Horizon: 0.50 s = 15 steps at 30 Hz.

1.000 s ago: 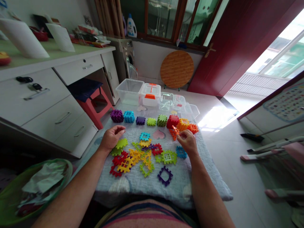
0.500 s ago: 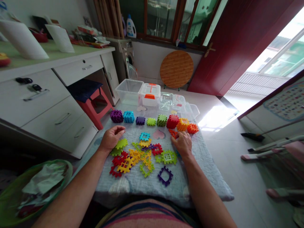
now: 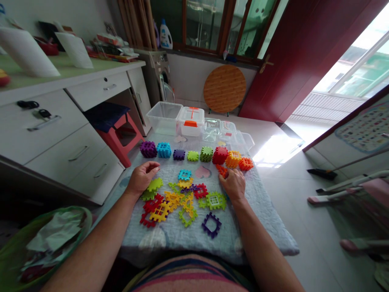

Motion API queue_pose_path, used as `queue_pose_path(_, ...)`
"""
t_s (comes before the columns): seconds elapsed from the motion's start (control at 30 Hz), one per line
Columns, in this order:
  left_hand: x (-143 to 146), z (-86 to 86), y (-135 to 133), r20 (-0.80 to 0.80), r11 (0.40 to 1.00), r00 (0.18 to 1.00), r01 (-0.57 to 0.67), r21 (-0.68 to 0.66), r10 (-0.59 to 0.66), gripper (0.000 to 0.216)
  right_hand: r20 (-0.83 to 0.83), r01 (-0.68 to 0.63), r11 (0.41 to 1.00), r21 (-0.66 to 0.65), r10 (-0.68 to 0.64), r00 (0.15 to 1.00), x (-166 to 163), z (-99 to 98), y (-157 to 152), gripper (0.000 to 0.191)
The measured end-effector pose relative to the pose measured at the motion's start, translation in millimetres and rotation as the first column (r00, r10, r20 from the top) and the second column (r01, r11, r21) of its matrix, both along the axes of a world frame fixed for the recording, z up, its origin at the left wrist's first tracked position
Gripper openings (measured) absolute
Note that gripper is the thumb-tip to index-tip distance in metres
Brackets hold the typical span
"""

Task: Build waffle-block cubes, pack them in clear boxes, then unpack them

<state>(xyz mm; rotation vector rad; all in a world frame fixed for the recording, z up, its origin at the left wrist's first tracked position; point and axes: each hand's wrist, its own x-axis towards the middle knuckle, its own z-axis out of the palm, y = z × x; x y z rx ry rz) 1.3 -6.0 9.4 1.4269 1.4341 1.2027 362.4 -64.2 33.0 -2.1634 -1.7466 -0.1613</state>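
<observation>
My right hand (image 3: 234, 185) lies knuckles up on the light blue mat (image 3: 261, 219), closed over an orange interlocking tile (image 3: 222, 170) whose edge pokes out past the fingers. My left hand (image 3: 142, 177) rests loosely curled at the mat's left edge, touching a lime green tile (image 3: 154, 184) and holding nothing. Between my hands lies a heap of flat tiles (image 3: 182, 198) in yellow, red, green, blue and purple. A purple frame tile (image 3: 211, 225) lies apart, nearer to me. A row of assembled cubes runs along the far side, from a purple cube (image 3: 148, 149) to an orange cube (image 3: 245, 164).
Clear plastic boxes (image 3: 164, 117) and a lidded box with an orange latch (image 3: 191, 121) stand behind the mat. White drawers (image 3: 60, 134) and a red stool (image 3: 117, 136) are at the left. A green bin (image 3: 36, 243) sits at the lower left. Tiled floor lies at the right.
My right hand has come down from holding the orange tile raised to lying flat on the mat over it, and has shifted a little left. My left hand stays put.
</observation>
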Motion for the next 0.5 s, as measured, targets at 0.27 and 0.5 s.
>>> queue_pose_path(0.27,1,0.4,1,-0.002,1.000,1.000,0.002,0.007,-0.002,0.037,-0.007,-0.012,1.000,-0.009,0.012,1.000,0,-2.3,1,0.018)
queue_pose_path(0.5,1,3.2,-1,0.012,1.000,1.000,0.004,-0.009,-0.004,0.034,-0.102,-0.116,0.993,0.017,0.117,0.988,12,-1.5,1,0.017)
